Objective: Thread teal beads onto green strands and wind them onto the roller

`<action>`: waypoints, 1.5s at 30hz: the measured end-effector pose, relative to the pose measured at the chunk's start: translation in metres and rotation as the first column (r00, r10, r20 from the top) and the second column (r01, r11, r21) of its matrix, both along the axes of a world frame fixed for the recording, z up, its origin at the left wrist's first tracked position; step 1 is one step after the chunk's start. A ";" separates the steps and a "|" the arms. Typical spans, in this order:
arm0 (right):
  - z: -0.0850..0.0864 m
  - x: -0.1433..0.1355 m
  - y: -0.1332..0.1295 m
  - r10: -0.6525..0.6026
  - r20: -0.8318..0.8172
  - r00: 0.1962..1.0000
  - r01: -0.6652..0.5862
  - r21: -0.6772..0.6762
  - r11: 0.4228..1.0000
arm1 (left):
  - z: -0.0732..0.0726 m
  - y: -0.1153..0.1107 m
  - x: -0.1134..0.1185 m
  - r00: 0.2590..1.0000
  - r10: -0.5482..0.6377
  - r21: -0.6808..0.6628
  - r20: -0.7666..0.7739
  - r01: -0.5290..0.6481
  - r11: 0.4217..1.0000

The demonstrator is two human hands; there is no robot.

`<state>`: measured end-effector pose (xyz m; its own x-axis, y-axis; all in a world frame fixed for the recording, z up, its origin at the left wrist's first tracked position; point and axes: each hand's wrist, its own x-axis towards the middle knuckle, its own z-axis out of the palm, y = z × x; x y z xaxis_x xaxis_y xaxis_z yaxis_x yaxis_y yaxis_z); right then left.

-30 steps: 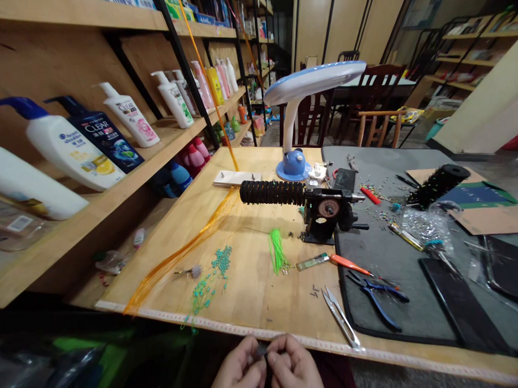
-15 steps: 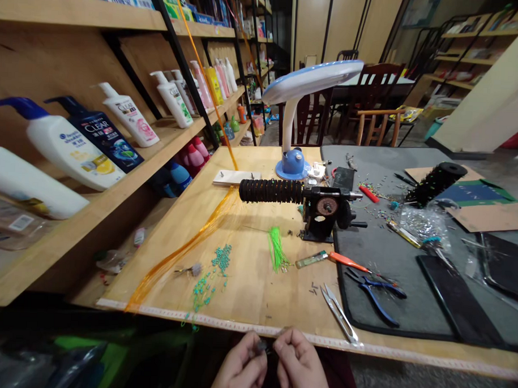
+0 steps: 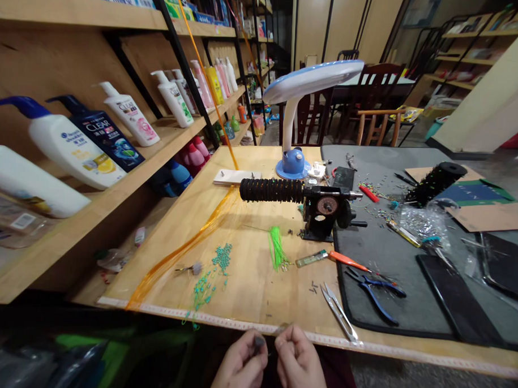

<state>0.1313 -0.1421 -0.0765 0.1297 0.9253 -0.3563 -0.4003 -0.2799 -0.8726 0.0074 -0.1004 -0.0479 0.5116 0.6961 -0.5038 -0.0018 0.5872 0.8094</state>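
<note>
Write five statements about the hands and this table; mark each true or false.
1. The left hand, apart from the right hand, holds a small dark grey piece. True.
2. Blue-handled metal pliers lie on the flat dark grey mat. True.
3. The right hand grips those pliers. False: they lie apart from both hands.
4. A bright green bundle of thin strands lies on the pale wooden tabletop. True.
5. That bundle lies right of the pliers. False: it lies left of them.
</note>
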 end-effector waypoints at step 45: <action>0.006 0.012 -0.005 0.245 0.374 0.895 -0.258 -0.015 0.966 | 0.019 0.030 -0.003 0.908 0.411 0.023 -0.084 -0.410 0.912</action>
<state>0.1431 -0.1472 -0.0700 0.0074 0.9553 -0.2956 0.0327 -0.2957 -0.9547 0.0041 -0.0704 -0.0288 0.1357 0.8378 -0.5288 -0.1730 0.5456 0.8200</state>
